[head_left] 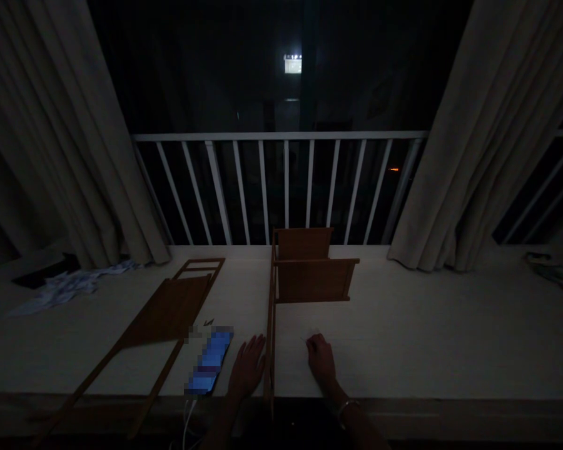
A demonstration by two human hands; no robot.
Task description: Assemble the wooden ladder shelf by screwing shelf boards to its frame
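Observation:
A brown wooden frame (270,312) stands on its edge between my hands, with two wooden panels (314,279) jutting out from it to the right. My left hand (248,367) lies with its fingers stretched out against the frame's left side. Right of the frame, my right hand (321,357) is closed in a pinch low over the pale surface. From its fingertips pokes a thin, pale, pin-like piece (303,339), too small and dark to name. Near my left hand lies a phone (213,359) with a lit, blurred screen.
A second wooden frame with a panel (169,309) lies on the left, reaching past the front edge. A white cable (187,419) hangs below the phone. Small dark pieces (209,322) lie above it. Crumpled cloth or paper (70,289), curtains (438,206) and a white railing (281,135) stand behind.

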